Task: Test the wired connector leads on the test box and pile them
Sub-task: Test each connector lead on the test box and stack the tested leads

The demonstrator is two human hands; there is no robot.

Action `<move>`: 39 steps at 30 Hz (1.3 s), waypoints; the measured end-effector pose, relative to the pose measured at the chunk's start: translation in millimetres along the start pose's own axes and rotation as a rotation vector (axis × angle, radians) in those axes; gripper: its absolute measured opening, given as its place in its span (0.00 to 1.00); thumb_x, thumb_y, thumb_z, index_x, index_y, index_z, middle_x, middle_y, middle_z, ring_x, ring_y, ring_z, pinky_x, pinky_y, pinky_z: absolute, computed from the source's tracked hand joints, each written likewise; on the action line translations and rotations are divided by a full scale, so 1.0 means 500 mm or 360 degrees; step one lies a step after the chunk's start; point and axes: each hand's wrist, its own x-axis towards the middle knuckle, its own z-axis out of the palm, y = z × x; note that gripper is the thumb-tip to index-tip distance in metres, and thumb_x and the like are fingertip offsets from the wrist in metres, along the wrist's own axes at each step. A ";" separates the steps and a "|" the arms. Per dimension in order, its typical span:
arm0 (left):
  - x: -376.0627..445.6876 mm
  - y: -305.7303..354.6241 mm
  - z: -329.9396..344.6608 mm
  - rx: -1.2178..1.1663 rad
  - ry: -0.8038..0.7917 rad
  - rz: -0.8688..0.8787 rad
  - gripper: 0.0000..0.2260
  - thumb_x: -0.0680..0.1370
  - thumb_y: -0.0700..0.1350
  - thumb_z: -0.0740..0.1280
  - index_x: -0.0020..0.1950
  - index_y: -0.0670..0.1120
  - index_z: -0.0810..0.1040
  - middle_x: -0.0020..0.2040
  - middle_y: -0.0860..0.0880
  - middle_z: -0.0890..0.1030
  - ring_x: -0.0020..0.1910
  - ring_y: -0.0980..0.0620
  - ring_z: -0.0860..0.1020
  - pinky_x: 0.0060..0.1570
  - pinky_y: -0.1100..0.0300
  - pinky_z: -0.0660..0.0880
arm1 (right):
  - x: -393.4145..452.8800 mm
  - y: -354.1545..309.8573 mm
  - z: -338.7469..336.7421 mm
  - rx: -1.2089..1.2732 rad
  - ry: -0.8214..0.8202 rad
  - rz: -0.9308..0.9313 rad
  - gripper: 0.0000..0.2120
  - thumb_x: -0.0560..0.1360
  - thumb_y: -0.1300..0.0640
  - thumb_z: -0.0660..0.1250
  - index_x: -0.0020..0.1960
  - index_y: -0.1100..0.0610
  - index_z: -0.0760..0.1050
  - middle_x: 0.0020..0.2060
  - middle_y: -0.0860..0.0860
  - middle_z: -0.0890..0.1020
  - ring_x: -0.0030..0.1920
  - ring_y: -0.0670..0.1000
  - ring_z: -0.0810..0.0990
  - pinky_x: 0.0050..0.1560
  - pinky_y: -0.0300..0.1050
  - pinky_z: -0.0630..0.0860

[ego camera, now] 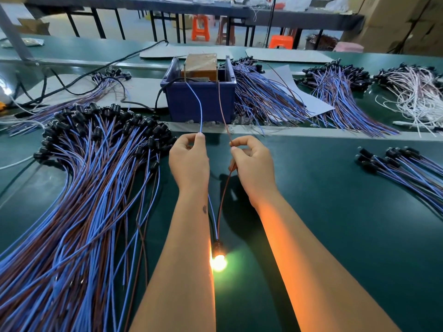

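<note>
Pinching fingers of left hand [189,161] and right hand [251,164] on lit lead [217,226]

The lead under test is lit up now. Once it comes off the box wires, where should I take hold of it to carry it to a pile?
Take the lit lead by its two wires just above the black lamp body, coming from above between the forearms. There the blue and brown wires run side by side, so one grip catches both. The left hand and right hand pinch the far ends apart.

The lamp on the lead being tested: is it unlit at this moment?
No, the lamp glows bright yellow between the forearms while the left hand and right hand pinch its wires.
</note>
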 end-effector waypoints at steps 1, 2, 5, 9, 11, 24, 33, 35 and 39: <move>0.000 0.000 0.000 0.0001 -0.0001 0.0001 0.07 0.79 0.47 0.65 0.43 0.51 0.79 0.24 0.58 0.73 0.24 0.61 0.71 0.28 0.65 0.70 | 0.000 0.000 0.000 0.0003 0.0000 -0.0003 0.07 0.78 0.61 0.62 0.46 0.51 0.75 0.25 0.46 0.76 0.28 0.43 0.75 0.29 0.31 0.72; 0.000 0.000 0.000 0.0002 -0.0001 0.0001 0.07 0.79 0.47 0.65 0.43 0.51 0.79 0.24 0.58 0.73 0.24 0.61 0.71 0.28 0.65 0.70 | 0.000 0.000 0.000 0.0006 0.0000 -0.0005 0.07 0.78 0.61 0.63 0.46 0.51 0.75 0.25 0.46 0.76 0.28 0.42 0.75 0.29 0.31 0.71; 0.001 0.001 0.000 -0.0009 -0.0005 -0.0016 0.07 0.80 0.47 0.65 0.43 0.50 0.79 0.23 0.59 0.73 0.24 0.61 0.71 0.27 0.66 0.70 | 0.001 0.001 0.001 0.0000 0.0002 -0.0002 0.06 0.78 0.61 0.62 0.46 0.51 0.75 0.25 0.46 0.76 0.28 0.42 0.75 0.29 0.31 0.71; 0.001 0.002 0.001 -0.0018 -0.0053 -0.0046 0.06 0.80 0.47 0.65 0.45 0.49 0.80 0.27 0.57 0.74 0.25 0.62 0.72 0.27 0.68 0.70 | -0.001 0.000 0.001 0.0014 0.0014 -0.0014 0.06 0.78 0.61 0.62 0.48 0.52 0.76 0.26 0.47 0.76 0.28 0.43 0.75 0.30 0.34 0.72; 0.000 0.006 0.002 -0.0082 -0.0181 -0.0076 0.06 0.80 0.46 0.65 0.46 0.50 0.81 0.28 0.57 0.74 0.27 0.62 0.73 0.29 0.69 0.72 | -0.003 -0.003 0.002 0.0052 0.0037 -0.0040 0.06 0.78 0.61 0.62 0.48 0.52 0.76 0.25 0.47 0.76 0.28 0.43 0.74 0.30 0.35 0.71; -0.007 0.018 0.010 -0.0732 -0.0760 -0.0319 0.10 0.82 0.40 0.62 0.46 0.43 0.82 0.27 0.52 0.73 0.21 0.59 0.67 0.22 0.67 0.67 | 0.000 -0.009 0.001 0.0339 -0.0255 -0.0108 0.13 0.79 0.69 0.58 0.53 0.57 0.79 0.28 0.49 0.77 0.27 0.43 0.72 0.30 0.34 0.70; 0.012 0.009 0.002 -0.1146 -0.0410 -0.0430 0.05 0.81 0.39 0.65 0.45 0.45 0.76 0.28 0.52 0.75 0.25 0.57 0.73 0.32 0.63 0.75 | -0.008 -0.010 0.004 0.0526 -0.0717 -0.0251 0.19 0.76 0.62 0.69 0.63 0.45 0.78 0.34 0.52 0.72 0.33 0.46 0.70 0.36 0.38 0.72; 0.005 0.008 0.006 -0.1076 -0.0395 -0.0373 0.06 0.81 0.38 0.64 0.45 0.44 0.76 0.29 0.50 0.76 0.24 0.56 0.75 0.28 0.64 0.75 | -0.002 -0.010 0.004 0.0800 -0.0557 -0.0149 0.11 0.81 0.59 0.62 0.58 0.49 0.79 0.33 0.52 0.75 0.32 0.47 0.72 0.35 0.38 0.72; -0.034 -0.004 0.038 -0.0214 -0.0330 0.0064 0.08 0.79 0.38 0.68 0.42 0.49 0.79 0.33 0.53 0.78 0.31 0.58 0.76 0.37 0.64 0.74 | 0.028 -0.001 -0.022 0.0533 0.0102 0.0058 0.13 0.85 0.56 0.54 0.53 0.54 0.77 0.28 0.48 0.71 0.29 0.45 0.68 0.33 0.38 0.69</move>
